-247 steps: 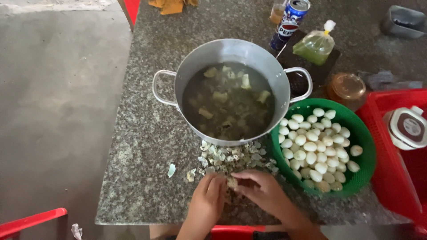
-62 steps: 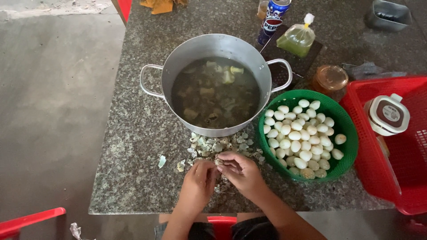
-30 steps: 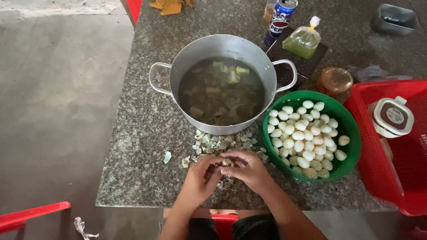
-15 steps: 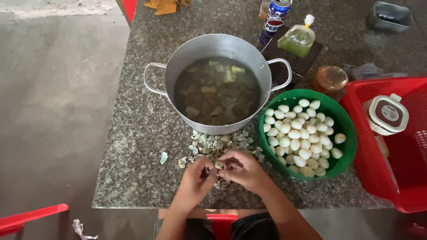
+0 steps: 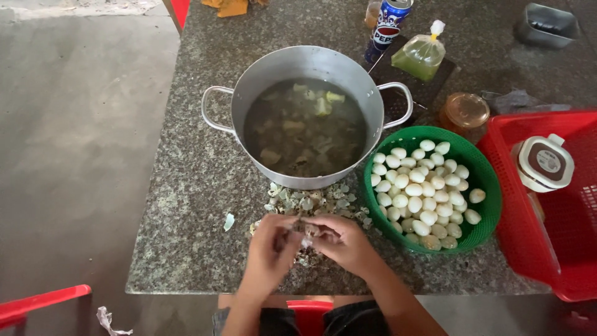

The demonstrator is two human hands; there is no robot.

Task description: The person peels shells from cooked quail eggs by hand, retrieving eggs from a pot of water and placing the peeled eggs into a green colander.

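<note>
My left hand (image 5: pixel 268 249) and my right hand (image 5: pixel 346 241) meet at the near edge of a granite counter (image 5: pixel 186 186), both pinching a small speckled egg (image 5: pixel 306 239) between the fingertips. Bits of broken shell (image 5: pixel 305 202) lie scattered just beyond my hands. Behind the shells stands a large metal pot (image 5: pixel 305 124) of murky water with pieces floating in it. To the right of my hands sits a green basket (image 5: pixel 482 180) filled with several small peeled white eggs (image 5: pixel 420 190).
A red plastic crate (image 5: pixel 528 242) with a white lidded container (image 5: pixel 542 163) sits at the right. Behind the pot are a drink can (image 5: pixel 385 25), a bag of green liquid (image 5: pixel 421 56) and a jar (image 5: pixel 463 112). A red chair edge (image 5: pixel 37 305) shows at lower left.
My hands have stayed together at the counter's edge, working the small egg between the fingers. The camera view has shifted slightly; the pot and the basket have not moved.
</note>
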